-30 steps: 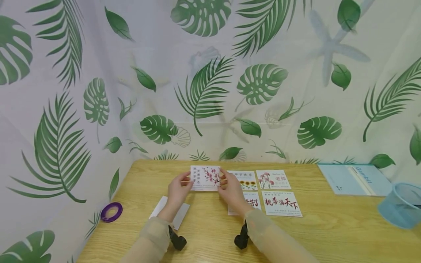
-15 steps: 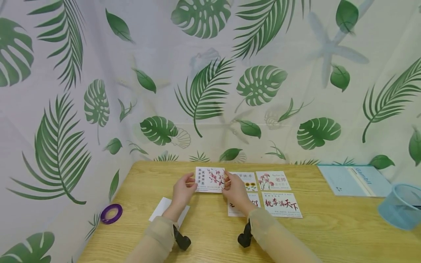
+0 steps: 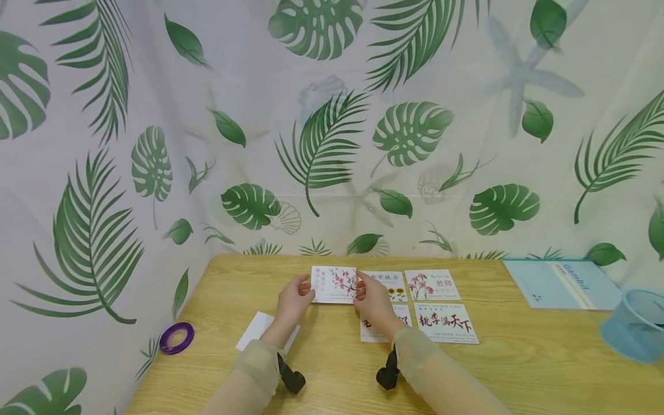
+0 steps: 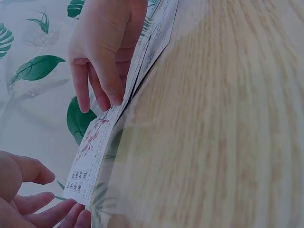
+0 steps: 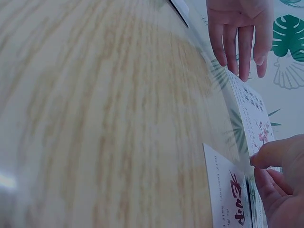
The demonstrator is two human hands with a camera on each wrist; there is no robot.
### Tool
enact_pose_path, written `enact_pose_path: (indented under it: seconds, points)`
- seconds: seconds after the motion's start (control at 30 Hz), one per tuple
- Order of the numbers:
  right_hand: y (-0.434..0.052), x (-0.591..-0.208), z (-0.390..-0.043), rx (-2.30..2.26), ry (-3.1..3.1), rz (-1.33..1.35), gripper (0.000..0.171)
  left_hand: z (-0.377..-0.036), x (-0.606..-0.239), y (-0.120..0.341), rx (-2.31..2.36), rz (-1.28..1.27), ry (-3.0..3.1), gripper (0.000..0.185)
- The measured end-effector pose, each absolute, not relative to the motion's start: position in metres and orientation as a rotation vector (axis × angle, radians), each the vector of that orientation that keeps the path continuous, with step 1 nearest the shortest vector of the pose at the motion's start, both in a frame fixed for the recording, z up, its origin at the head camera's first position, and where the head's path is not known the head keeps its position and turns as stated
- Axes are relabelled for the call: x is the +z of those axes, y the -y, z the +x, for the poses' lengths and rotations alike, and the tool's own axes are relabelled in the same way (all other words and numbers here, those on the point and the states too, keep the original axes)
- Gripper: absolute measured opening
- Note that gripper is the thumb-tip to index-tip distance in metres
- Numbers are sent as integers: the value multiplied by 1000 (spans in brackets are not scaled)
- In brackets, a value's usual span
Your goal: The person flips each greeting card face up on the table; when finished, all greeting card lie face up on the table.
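A white greeting card point(image 3: 334, 285) with pink plum blossoms and a column of characters stands at the far middle of the table, between both hands. My right hand point(image 3: 374, 302) pinches its right edge between thumb and fingers. My left hand point(image 3: 293, 298) is at its left end; in the left wrist view the thumb stands apart from the card and the fingertips point(image 4: 71, 207) are right at its corner. Just right of it lie a sunflower card point(image 3: 397, 293), a carnation card point(image 3: 428, 285) and two cards with red characters, one point(image 3: 446, 323) partly beside the other, which my right hand partly covers.
White blank-faced cards point(image 3: 254, 330) lie under my left forearm. A purple tape roll point(image 3: 177, 338) sits at the left edge. To the right are a light blue folder point(image 3: 562, 283) and a blue mesh pen cup point(image 3: 633, 325). A leaf-print cloth point(image 3: 332, 144) hangs behind the table.
Both hands have shifted slightly right with the blossom card, which has come closer to the sunflower card. My left fingers have loosened from its left edge. The other cards stay put.
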State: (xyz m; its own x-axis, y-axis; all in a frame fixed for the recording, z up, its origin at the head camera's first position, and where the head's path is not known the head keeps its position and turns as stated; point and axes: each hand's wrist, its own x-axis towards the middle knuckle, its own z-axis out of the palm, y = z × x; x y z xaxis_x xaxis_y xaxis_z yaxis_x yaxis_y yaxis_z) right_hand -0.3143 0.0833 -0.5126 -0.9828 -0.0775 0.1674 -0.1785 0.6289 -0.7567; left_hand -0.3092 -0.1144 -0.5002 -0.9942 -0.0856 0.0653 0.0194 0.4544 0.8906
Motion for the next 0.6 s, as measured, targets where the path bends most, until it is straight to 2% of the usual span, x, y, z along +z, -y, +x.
enact_pose_path:
  seconds: [0.6]
  points:
    - [-85,-517,-318,1292,2807,128,74,-310,-504,114,-1623,127,2631,49]
